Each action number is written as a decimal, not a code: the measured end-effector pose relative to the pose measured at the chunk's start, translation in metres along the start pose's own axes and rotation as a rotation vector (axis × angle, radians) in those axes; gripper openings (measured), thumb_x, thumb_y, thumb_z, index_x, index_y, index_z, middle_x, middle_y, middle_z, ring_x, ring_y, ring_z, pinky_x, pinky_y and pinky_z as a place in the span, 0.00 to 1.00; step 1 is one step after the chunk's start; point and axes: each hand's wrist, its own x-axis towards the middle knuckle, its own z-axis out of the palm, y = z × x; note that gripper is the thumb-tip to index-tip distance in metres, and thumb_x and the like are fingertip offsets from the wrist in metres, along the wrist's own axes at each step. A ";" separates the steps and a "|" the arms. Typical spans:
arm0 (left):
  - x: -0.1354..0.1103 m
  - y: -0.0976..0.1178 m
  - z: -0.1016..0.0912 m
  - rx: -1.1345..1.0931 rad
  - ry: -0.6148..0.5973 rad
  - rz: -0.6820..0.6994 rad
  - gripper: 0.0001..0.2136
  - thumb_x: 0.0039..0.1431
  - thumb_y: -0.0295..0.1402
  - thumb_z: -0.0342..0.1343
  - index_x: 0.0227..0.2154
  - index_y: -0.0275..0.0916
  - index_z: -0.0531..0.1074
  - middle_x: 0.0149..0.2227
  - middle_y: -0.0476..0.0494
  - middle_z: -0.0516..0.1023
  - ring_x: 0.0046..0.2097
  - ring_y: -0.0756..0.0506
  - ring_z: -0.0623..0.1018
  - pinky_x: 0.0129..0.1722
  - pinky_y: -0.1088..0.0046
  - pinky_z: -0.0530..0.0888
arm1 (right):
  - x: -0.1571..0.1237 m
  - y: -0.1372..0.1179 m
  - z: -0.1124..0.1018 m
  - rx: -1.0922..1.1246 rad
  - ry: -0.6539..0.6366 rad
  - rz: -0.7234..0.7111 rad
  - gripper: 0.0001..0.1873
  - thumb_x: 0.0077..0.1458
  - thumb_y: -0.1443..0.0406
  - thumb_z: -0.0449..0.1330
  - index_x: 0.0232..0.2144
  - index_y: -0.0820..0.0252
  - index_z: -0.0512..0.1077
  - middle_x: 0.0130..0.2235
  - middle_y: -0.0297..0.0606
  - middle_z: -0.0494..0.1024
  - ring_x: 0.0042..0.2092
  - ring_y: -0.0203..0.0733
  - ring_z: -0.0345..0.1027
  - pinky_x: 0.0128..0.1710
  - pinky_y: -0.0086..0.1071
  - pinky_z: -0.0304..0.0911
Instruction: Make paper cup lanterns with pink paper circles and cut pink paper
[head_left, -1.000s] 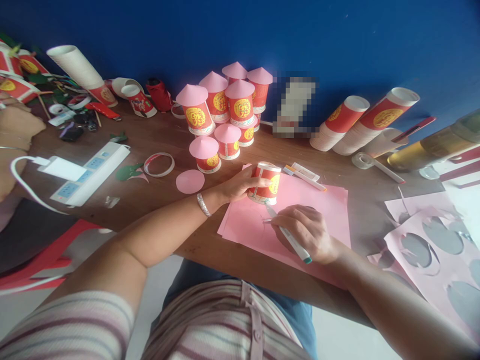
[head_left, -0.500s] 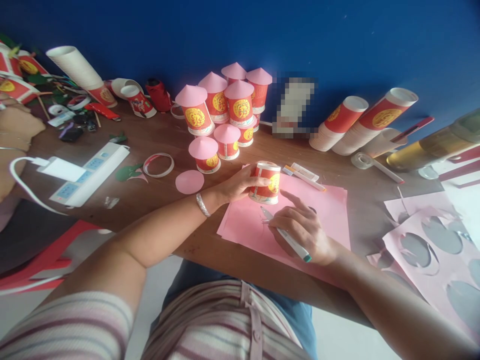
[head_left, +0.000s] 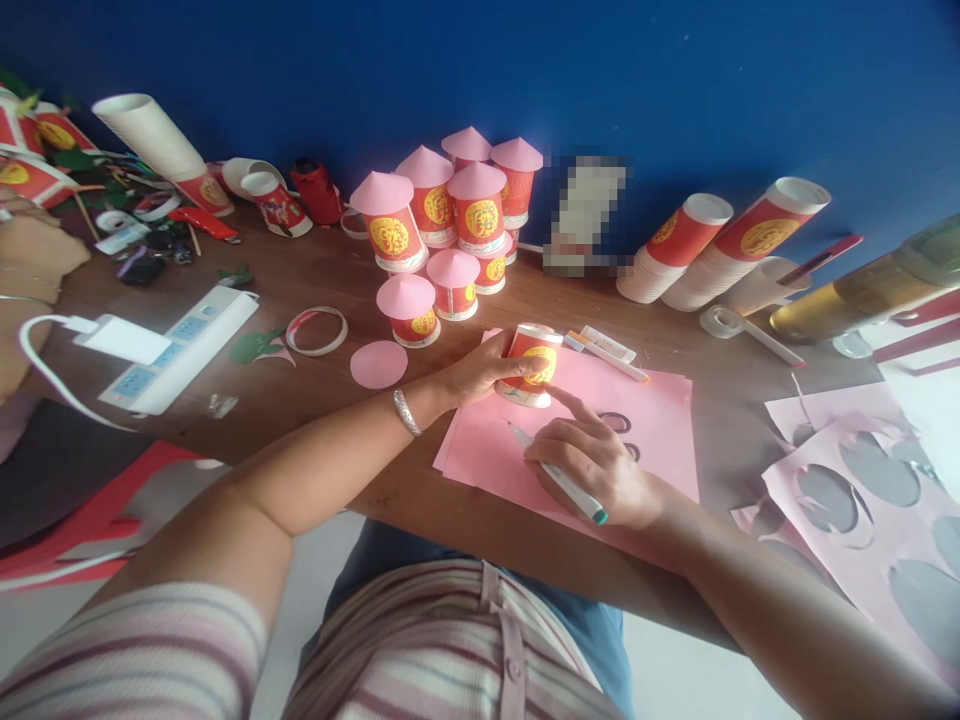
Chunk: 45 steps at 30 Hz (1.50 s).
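My left hand (head_left: 484, 372) grips a red paper cup (head_left: 534, 350) with a yellow round emblem, its thumb across the front. The cup stands upside down, its wide white rim low, over a stack of pink paper sheets (head_left: 664, 400). My right hand (head_left: 589, 462) is closed around a white marker (head_left: 574, 488) with a green end, its tip pointing up-left over the paper. The right index finger reaches out to the cup's lower edge, seemingly touching it. Two dark loops (head_left: 619, 421), perhaps scissor handles, show beside that hand; the rest is hidden behind it.
Several red cups with pink cone tops (head_left: 394, 220) stand behind. A pink paper disc (head_left: 379, 365), a white ring (head_left: 317, 330) and a power strip (head_left: 180, 350) lie left. Cup stacks (head_left: 675, 250), a tape roll (head_left: 721, 320) and cut pink sheets (head_left: 795, 470) are right.
The cup has turned in my left hand, bringing the emblem toward the middle under my thumb. My right hand has shifted left with the marker, its index finger meeting the cup and exposing the dark loops.
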 end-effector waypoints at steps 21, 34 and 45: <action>-0.001 0.000 -0.001 0.013 0.013 -0.018 0.21 0.51 0.42 0.73 0.40 0.36 0.72 0.35 0.47 0.74 0.36 0.49 0.75 0.36 0.72 0.75 | -0.001 0.002 -0.007 -0.155 0.068 0.054 0.11 0.62 0.78 0.61 0.45 0.61 0.71 0.31 0.36 0.77 0.30 0.37 0.73 0.29 0.32 0.70; -0.001 0.001 0.000 0.090 0.006 0.008 0.20 0.53 0.44 0.72 0.38 0.36 0.72 0.34 0.46 0.74 0.35 0.49 0.75 0.35 0.72 0.73 | -0.003 0.004 -0.006 -0.114 0.009 0.082 0.13 0.64 0.77 0.60 0.48 0.59 0.71 0.35 0.37 0.80 0.32 0.39 0.75 0.30 0.32 0.69; 0.001 -0.002 -0.003 0.058 0.008 0.010 0.20 0.52 0.42 0.73 0.39 0.36 0.73 0.35 0.46 0.76 0.36 0.49 0.76 0.36 0.72 0.74 | -0.003 0.004 -0.007 -0.150 0.082 0.126 0.09 0.63 0.75 0.60 0.43 0.58 0.70 0.31 0.33 0.78 0.28 0.36 0.72 0.29 0.30 0.67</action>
